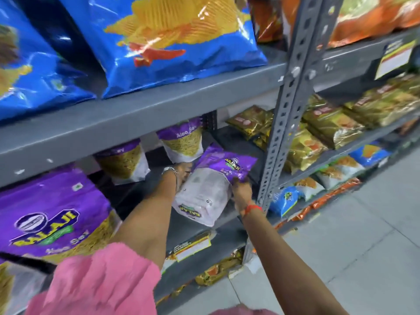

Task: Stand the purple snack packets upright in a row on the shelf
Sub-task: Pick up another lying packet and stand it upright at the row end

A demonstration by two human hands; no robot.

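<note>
A purple and white snack packet [211, 185] lies tilted on the grey shelf [141, 196], its back side facing me. My left hand [181, 172] grips its left edge, partly hidden behind it. My right hand [242, 192] pinches its lower right edge. Two purple packets stand upright further back, one [125, 161] to the left and one [184, 142] behind the held packet. A large purple packet [52, 214] stands at the shelf's front left.
A grey perforated upright post [286, 114] rises just right of my right hand. Blue chip bags [172, 39] fill the shelf above. Gold packets [327, 126] lie on the neighbouring rack, with blue and orange packets lower down. A price label [193, 246] hangs on the shelf edge.
</note>
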